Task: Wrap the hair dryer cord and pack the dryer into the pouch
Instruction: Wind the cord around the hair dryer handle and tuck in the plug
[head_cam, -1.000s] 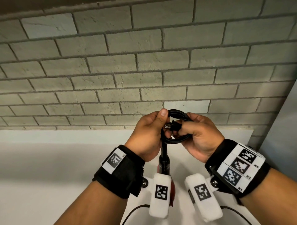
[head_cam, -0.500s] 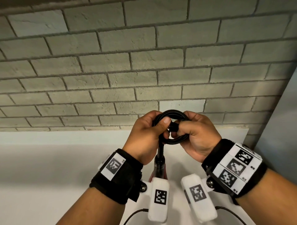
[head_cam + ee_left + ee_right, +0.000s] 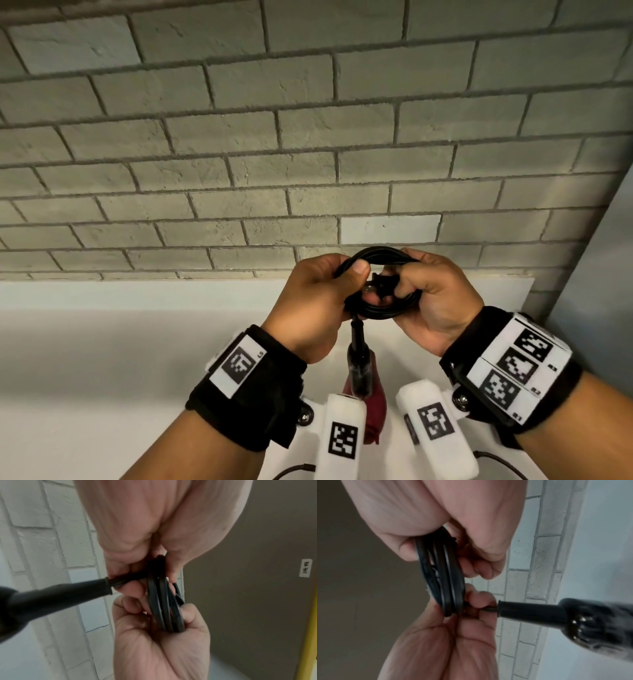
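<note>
A black cord [image 3: 378, 313] is wound into a small coil held up in front of the brick wall. My left hand [image 3: 317, 301] grips the coil's left side, thumb over the top strands. My right hand [image 3: 433, 294] grips the right side, its fingers curled round the strands and the plug [image 3: 383, 287] at the coil's middle. The coil [image 3: 164, 601] shows edge-on between both hands, as does the coil [image 3: 443, 574] in the right wrist view. Below it hangs the hair dryer [image 3: 359, 373], black handle end up, its dark red body [image 3: 375, 411] partly hidden by the wrist cameras. No pouch is in view.
A grey brick wall [image 3: 308, 137] stands close ahead above a white ledge and counter [image 3: 102, 359]. A grey panel [image 3: 603, 274] rises at the right.
Both hands have stayed on the coil and shifted it slightly; the left thumb now lies over the top strands. The head view has tilted a little.
</note>
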`<state>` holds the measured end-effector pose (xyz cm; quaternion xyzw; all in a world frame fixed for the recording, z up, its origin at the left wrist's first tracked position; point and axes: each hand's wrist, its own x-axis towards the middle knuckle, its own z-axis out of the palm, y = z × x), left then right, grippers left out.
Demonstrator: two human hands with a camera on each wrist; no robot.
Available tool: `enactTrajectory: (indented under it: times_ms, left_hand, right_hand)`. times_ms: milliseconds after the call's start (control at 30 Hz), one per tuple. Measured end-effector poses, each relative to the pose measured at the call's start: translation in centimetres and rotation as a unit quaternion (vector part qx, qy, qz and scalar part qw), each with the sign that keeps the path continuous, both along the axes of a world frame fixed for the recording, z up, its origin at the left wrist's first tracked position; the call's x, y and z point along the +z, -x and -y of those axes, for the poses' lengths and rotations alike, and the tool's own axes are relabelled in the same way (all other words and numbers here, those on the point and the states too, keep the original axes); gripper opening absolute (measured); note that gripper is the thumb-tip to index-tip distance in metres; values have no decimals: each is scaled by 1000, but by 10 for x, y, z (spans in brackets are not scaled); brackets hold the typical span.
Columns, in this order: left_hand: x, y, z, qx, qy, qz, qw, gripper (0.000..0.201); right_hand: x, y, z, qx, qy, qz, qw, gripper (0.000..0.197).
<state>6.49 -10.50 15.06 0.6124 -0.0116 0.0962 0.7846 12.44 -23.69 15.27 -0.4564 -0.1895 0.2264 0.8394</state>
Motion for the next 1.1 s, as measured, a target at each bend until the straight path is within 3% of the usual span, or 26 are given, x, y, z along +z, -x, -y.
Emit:
enactTrajectory:
  times_ms: [67,200,300,433,600,700,833,900,1000,1100]
  left_hand:
    - [0,0,-2,-16,20,-3,1000,17]
    - [2,1,-4,-57,103,-13,993,26]
    - [5,0,-6,-50,139,-5,989,23]
    - [6,-3,6,35,55,16,998,13]
    - [10,-6,20,116,-21,60,991,18]
    - [10,-6,23,136,-19,64,988,14]
    - [9,-6,28,164,-73,100,979,15]
    - [6,-9,28,202,-138,121,962,11]
    - [1,-12,26,239,-202,125,941,8]
    - [-1,-14,25,241,-195,101,945,16]
  right_hand:
    - [-1,-2,2,46,-23,-22,998,66]
    - [-2,-6,7,117,-61,-32,991,47]
    - [3,-8,11,155,-53,-9,986,66]
    - [4,-4,13,150,-7,-22,988,78]
    - [12,11,8,80,104,-11,991,21]
    - [17,18,8,54,133,-26,989,23]
    - [16,26,9,35,207,-101,972,6]
    - [17,29,9,24,260,-100,960,18]
    - [22,28,9,-33,361,-17,932,32]
    - [30,26,8,-26,397,20,917,35]
